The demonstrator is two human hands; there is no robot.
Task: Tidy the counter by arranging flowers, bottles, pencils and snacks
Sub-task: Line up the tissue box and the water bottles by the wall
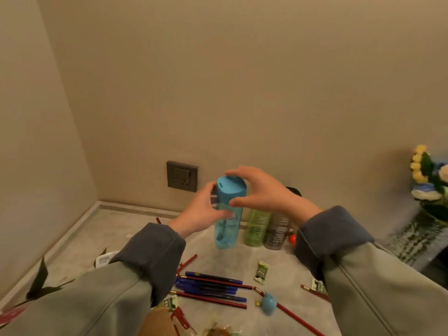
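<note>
A blue translucent bottle [229,224] with a blue lid is held up above the counter. My left hand [206,209] grips its upper body from the left. My right hand [261,190] holds the lid between fingers and thumb. Behind it, a green bottle [255,229] and a grey bottle [276,232] stand side by side by the wall. Red pencils and blue pens [213,289] lie loose on the counter, with small green snack packets [261,271] among them. Knitted flowers [429,175] stand in a pot at the far right.
A wall socket [182,176] sits behind the bottles. A pink flower with dark leaves [38,284] lies at the left. A blue pencil topper [268,302], a small red object [292,238] and wrapped snacks [218,329] are also on the counter. A patterned cloth [417,241] lies under the pot.
</note>
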